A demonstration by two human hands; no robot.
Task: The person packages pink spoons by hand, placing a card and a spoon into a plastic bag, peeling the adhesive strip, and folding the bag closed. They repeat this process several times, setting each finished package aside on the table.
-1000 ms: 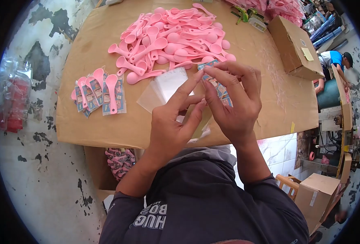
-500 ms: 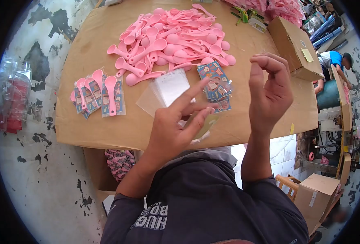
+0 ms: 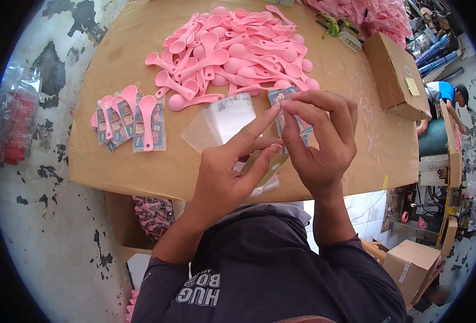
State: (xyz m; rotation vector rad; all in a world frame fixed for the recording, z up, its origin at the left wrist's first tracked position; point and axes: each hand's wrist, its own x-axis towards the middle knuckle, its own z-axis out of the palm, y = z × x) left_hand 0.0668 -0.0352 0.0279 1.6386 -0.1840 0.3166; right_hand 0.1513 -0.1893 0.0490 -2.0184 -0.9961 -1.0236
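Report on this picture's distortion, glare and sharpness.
Head view: strong fisheye distortion, black rounded corners, the table edge bowed; head view: whitish sheen on the clear bags, floor tiles very bright; head view: left hand and right hand fairly crisp, though the thin item between their fingertips is too small to make out.

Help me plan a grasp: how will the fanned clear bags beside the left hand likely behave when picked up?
The clear bags are probably floppy and light, since they look like thin film. They may also slide or lift several at once, as they lie flat and overlap with a glossy sheen.
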